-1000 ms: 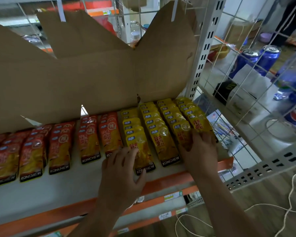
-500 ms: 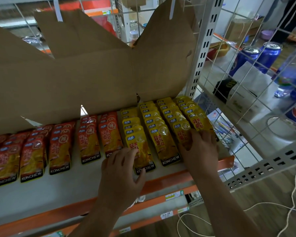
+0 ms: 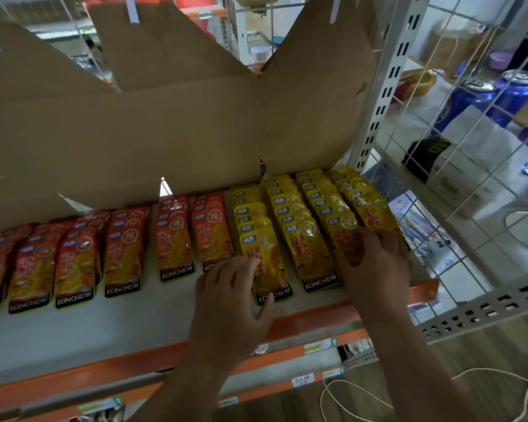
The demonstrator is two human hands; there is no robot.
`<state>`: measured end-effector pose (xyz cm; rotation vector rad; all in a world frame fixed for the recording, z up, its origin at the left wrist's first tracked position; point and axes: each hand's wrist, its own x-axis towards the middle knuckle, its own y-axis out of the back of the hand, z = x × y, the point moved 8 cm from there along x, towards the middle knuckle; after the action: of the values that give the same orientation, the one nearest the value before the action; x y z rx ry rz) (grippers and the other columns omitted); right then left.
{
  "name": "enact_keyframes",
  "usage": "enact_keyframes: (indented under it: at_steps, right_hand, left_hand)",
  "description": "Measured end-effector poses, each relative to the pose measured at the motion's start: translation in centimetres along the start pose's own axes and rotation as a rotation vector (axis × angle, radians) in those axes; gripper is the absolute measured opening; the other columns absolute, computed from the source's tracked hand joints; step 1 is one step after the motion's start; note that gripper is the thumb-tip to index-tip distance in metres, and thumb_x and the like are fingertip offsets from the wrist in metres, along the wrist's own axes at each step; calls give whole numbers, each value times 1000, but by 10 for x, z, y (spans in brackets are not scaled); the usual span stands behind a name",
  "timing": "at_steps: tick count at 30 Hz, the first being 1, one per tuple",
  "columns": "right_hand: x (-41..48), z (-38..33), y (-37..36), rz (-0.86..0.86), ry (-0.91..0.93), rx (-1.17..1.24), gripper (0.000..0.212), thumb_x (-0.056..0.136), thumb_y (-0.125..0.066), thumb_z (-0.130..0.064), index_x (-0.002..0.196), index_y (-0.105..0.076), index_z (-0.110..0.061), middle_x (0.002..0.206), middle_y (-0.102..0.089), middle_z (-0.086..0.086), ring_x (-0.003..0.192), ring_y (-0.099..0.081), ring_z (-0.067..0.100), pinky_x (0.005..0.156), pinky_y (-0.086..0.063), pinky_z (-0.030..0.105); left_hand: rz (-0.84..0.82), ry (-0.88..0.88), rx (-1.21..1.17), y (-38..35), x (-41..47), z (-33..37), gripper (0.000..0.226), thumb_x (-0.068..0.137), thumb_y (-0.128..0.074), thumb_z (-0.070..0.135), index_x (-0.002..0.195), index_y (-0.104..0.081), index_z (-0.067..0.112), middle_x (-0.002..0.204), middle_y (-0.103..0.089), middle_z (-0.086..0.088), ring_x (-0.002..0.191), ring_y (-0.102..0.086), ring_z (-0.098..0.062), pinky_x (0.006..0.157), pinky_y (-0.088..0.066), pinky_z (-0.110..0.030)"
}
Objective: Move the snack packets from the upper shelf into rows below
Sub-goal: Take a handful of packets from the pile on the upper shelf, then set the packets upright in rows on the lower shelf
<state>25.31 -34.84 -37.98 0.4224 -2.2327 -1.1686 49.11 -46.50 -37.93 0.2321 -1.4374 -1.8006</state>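
Fingers (image 3: 241, 264) of left hand (image 3: 229, 303) and right hand (image 3: 375, 263) rest released on yellow KONCHEW packets (image 3: 311, 251).

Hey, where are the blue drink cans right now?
In the head view they are at the upper right: the two blue cans stand side by side on the neighbouring shelf, right of the white shelf post and just behind a white bag.

Packets (image 3: 305, 248): glossy plastic film, smooth, with light glare. Box (image 3: 134, 132): matt brown cardboard with raw cut edges. Shelf (image 3: 104, 330): smooth, matt white surface. Lip (image 3: 317, 318): orange painted metal, slight sheen. Upright (image 3: 378, 102): white painted metal, slotted. Cans (image 3: 467, 102): glossy blue metal. Floor (image 3: 485, 360): matt wood grain.
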Motion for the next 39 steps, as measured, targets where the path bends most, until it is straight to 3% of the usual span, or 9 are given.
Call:
enact_keyframes:
  at_steps: [4, 10, 16, 21, 25, 29, 34, 39]
  right_hand:
    - [-3, -3, 4, 51, 34, 38, 52, 83, -70, -47, 120, -67, -11, 116, -63, 15, 108, -55, 43, 89, -46, 52]
    - [-13, -21, -2, 32, 86, 99, 47, 80, -83, -32, 120, -69, -11, 114, -64, 14, 104, -56, 42, 90, -46, 51]
    - [-40, -75, -2, -8, 166, 211, 44, 81, -66, -41, 113, -70, -11, 110, -64, 10, 103, -57, 35, 88, -47, 48]
    - [-69, -125, 0, -51, 224, 264, 44, 83, -63, -43, 116, -69, -14, 115, -64, 7, 105, -54, 31, 88, -46, 45]
    - [-100, -177, 0, -115, 290, 323, 45, 84, -62, -43, 119, -66, -16, 115, -62, 6, 108, -53, 27, 92, -45, 42]
    - [-139, -242, 6, -143, 362, 335, 47, 86, -60, -45, 123, -64, -16, 119, -59, 3, 114, -51, 23, 96, -42, 38]
    - [-190, -347, 38, -114, 527, 429, 39, 87, -63, -37, 121, -65, -17, 114, -60, 1, 108, -51, 18, 89, -36, 28]
    - [-247, -479, 85, -64, 671, 552, 35, 86, -66, -32, 117, -67, -16, 111, -61, 1, 102, -55, 23, 90, -48, 41]
  left_hand:
    - [-4, 8, -14, 0, 0, -1, 53, 90, -62, 49, 134, -59, 19, 127, -58, 5, 122, -53, -21, 101, -44, -41]
    - [-29, 0, -74, -1, 0, -2, 56, 89, -61, 48, 137, -57, 19, 128, -57, 5, 123, -52, -21, 101, -45, -41]
    - [-48, 26, -218, 15, -7, -9, 55, 90, -59, 47, 140, -55, 27, 137, -56, 10, 131, -48, -12, 109, -40, -37]
    - [27, 108, -212, 52, -31, -44, 55, 86, -64, 43, 136, -57, 24, 131, -62, 2, 120, -50, -16, 99, -41, -35]
    - [110, 161, -213, 99, -55, -84, 54, 85, -68, 43, 134, -61, 21, 132, -61, 1, 118, -50, -14, 94, -47, -38]
    - [185, 202, -211, 160, -89, -126, 55, 87, -57, 52, 135, -59, 27, 133, -61, 3, 124, -49, -13, 98, -45, -40]
    - [289, 189, -162, 258, -136, -179, 53, 88, -60, 49, 134, -62, 23, 131, -62, 3, 124, -53, -16, 100, -47, -36]
    - [477, 178, -53, 396, -197, -231, 48, 89, -61, 45, 131, -63, 23, 127, -63, 4, 120, -55, -17, 98, -50, -42]
